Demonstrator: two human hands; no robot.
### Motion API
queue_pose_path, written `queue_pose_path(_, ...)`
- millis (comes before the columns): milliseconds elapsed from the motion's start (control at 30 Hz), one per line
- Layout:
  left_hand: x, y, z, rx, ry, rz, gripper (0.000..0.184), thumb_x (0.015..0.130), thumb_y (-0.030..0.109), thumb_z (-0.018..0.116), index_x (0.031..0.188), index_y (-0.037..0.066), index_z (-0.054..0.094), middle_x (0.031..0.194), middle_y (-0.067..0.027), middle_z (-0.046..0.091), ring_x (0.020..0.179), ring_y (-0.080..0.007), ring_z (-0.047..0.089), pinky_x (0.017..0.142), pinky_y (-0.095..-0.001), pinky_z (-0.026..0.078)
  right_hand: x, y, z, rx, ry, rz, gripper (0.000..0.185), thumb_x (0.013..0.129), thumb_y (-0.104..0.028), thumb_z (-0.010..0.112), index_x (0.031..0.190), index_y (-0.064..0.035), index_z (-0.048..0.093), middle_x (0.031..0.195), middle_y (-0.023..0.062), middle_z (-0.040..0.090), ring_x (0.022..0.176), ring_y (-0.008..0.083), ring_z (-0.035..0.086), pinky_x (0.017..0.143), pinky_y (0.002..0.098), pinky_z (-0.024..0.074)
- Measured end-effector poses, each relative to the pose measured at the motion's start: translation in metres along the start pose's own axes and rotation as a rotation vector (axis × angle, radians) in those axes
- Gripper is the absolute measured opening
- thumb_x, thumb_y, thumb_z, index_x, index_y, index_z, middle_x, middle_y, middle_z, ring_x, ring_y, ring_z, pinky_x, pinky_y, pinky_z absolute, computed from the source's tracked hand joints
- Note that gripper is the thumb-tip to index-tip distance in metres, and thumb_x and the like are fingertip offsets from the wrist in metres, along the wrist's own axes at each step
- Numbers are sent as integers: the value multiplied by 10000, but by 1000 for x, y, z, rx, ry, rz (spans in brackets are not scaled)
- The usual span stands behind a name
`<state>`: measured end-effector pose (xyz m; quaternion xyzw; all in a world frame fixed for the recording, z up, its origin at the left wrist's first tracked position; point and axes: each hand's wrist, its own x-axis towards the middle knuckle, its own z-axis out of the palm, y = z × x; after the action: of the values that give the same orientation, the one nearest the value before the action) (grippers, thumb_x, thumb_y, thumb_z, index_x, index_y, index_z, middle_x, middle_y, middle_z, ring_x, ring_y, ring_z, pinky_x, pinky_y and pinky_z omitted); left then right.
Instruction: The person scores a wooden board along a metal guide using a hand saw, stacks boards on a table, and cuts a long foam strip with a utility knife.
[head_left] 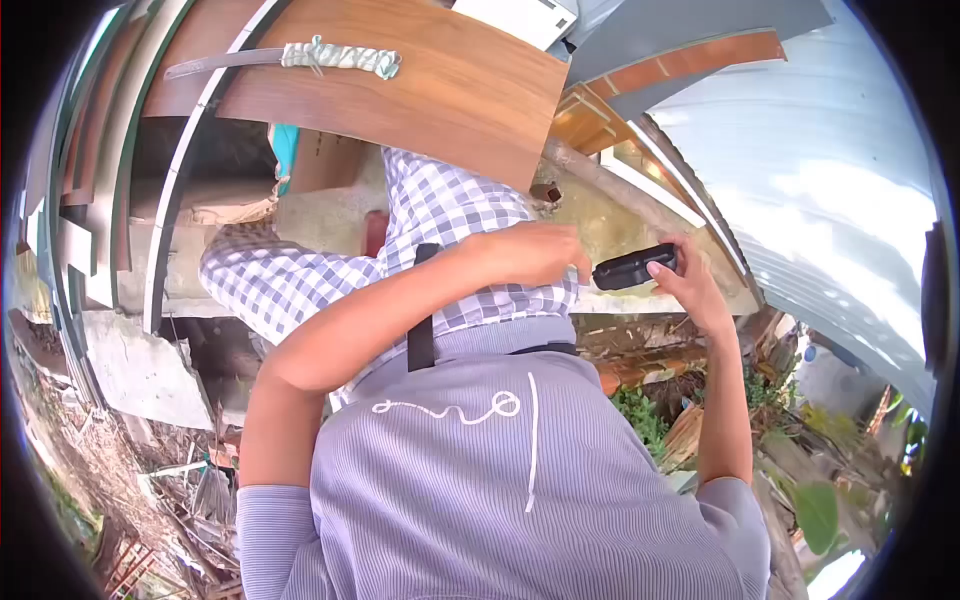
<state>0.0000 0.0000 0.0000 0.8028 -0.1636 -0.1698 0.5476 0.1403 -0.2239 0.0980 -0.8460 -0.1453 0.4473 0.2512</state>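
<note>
My right hand [690, 285] holds a small black case-like object [633, 268], with the thumb on its near side and the fingers behind it. Beside the object's left end is my left hand [545, 254], its fingers bent and close together; whatever they may hold is too small to make out. Both hands are above my lap, near the checkered trousers [450, 215]. A long blade [225, 62] with a cloth-wrapped handle [340, 58] lies on a brown wooden board [450, 85] in front of me.
Long boards and strips [120, 150] stand at the left. Corrugated metal sheeting [830, 210] slopes along the right. A white box [525, 18] is at the top. Dry branches and debris [130, 470] cover the lower left ground; green plants [645, 420] grow at the right.
</note>
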Motion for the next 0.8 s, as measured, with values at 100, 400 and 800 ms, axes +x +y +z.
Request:
queue_pose_path(100,28,1,-1,139,-80,90,297,798,33,550,1047,115,688,1008,-139,566,974,-333,593,807,-411,477,-15,6,-5,132,42,75,557,893,-298,659,1306,-18,412,1137,107,520,1008,163,558,817,306,547)
queue_pose_path(400,21,-10,11,69,249,109,76,813,124,603,843,74,652,884,-110,638,884,-324,630,718,-434,485,-26,54,69,704,16,88,559,887,-280,687,1305,-55,392,1152,94,502,1059,177,559,877,329,543)
queue_pose_path(800,14,14,27,129,646,64,81,878,181,589,901,110,620,928,-47,611,901,-281,609,744,-405,501,-22,47,118,670,-141,-105,755,999,-539,361,1488,14,202,1045,36,473,883,109,433,824,263,389)
